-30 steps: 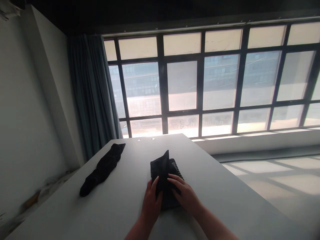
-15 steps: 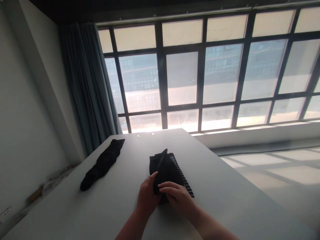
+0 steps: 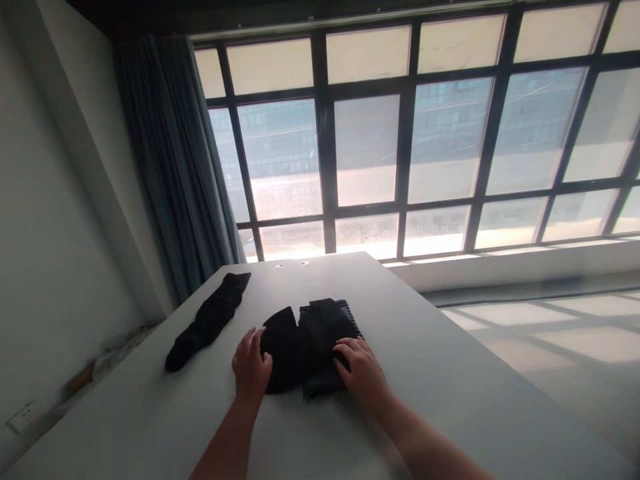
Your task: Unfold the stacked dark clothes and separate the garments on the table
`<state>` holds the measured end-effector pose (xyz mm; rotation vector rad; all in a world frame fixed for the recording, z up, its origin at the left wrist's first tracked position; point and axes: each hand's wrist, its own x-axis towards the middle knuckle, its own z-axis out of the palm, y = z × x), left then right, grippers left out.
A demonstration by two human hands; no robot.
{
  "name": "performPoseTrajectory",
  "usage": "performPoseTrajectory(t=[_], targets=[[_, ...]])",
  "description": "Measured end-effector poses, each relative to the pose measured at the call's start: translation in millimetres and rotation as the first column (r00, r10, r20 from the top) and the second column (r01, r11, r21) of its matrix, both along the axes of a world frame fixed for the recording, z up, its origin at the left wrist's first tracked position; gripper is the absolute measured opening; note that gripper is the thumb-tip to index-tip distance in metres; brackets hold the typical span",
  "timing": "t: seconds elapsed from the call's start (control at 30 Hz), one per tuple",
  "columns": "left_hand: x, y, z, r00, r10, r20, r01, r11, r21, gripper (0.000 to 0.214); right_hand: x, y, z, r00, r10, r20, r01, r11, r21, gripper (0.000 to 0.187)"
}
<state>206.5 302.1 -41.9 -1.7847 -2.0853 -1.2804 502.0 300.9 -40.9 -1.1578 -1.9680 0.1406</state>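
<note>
In the head view, your left hand (image 3: 251, 363) curves at the left edge of the black cloth (image 3: 283, 350), and your right hand (image 3: 359, 365) lies on its right side with bent fingers. Whether they pinch it, I cannot tell; the fabric is too dark. The cloth rests on the table (image 3: 430, 360), partly over a striped piece (image 3: 354, 321). Wide room spreads from your right hand to the right edge; less room separates your left hand from the bundle (image 3: 207, 323).
</note>
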Motion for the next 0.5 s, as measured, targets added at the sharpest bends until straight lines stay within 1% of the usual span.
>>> performPoseTrajectory(t=[0.03,0.07,0.1,0.13,0.17,0.2,0.23,0.3,0.33,0.4,0.43,0.47,0.5], targets=[[4.3,-1.9,-2.5,0.995,-0.084,-0.046,0.081,0.994,-0.068,0.046,1.4,-0.3,1.9,1.000,0.002,-0.017,-0.002,1.000,-0.008,0.023],[9.4,-3.5,-4.9,0.984,-0.168,-0.059,0.157,0.975,-0.157,0.043,2.9,-0.3,3.6,0.999,0.005,-0.040,-0.006,1.000,-0.016,0.024],[14.4,-4.8,-7.1,0.970,-0.238,-0.054,0.218,0.944,-0.248,0.044,4.2,0.0,5.1,0.997,0.006,-0.073,-0.008,1.000,-0.021,0.025],[18.7,-5.6,-8.9,0.956,-0.289,-0.051,0.258,0.909,-0.326,0.049,5.6,0.7,6.3,0.993,0.001,-0.118,-0.004,1.000,-0.024,0.028],[21.8,-5.9,-10.2,0.948,-0.311,-0.064,0.264,0.883,-0.388,0.054,6.9,1.7,7.4,0.985,-0.012,-0.173,0.008,1.000,-0.028,0.030],[23.4,-6.0,-11.0,0.950,-0.298,-0.096,0.231,0.874,-0.428,0.056,8.5,2.9,8.5,0.972,-0.036,-0.233,0.028,0.999,-0.035,0.032],[23.6,-5.6,-11.3,0.955,-0.262,-0.139,0.174,0.875,-0.452,0.054,10.4,4.4,9.7,0.953,-0.069,-0.295,0.057,0.997,-0.048,0.035],[20.4,-3.9,-10.7,0.962,-0.188,-0.201,0.072,0.876,-0.477,0.041,16.0,8.2,12.0,0.901,-0.156,-0.405,0.126,0.987,-0.099,0.043],[17.5,-2.5,-10.2,0.964,-0.170,-0.203,0.050,0.871,-0.489,0.034,20.2,10.9,12.9,0.869,-0.203,-0.450,0.160,0.978,-0.132,0.047],[9.4,1.8,-9.0,0.977,-0.153,-0.150,0.062,0.871,-0.487,0.028,32.1,18.8,13.3,0.798,-0.289,-0.529,0.222,0.957,-0.188,0.053],[3.8,4.6,-8.3,0.987,-0.130,-0.099,0.070,0.885,-0.460,0.027,39.8,24.1,12.3,0.752,-0.330,-0.570,0.256,0.944,-0.209,0.054],[-3.4,7.5,-7.3,0.996,-0.081,-0.037,0.059,0.908,-0.414,0.027,48.4,30.4,10.3,0.698,-0.369,-0.613,0.291,0.929,-0.229,0.055],[-12.3,10.2,-5.9,0.999,-0.003,0.035,0.015,0.936,-0.351,0.026,57.6,37.4,7.4,0.636,-0.407,-0.656,0.326,0.912,-0.249,0.055]])
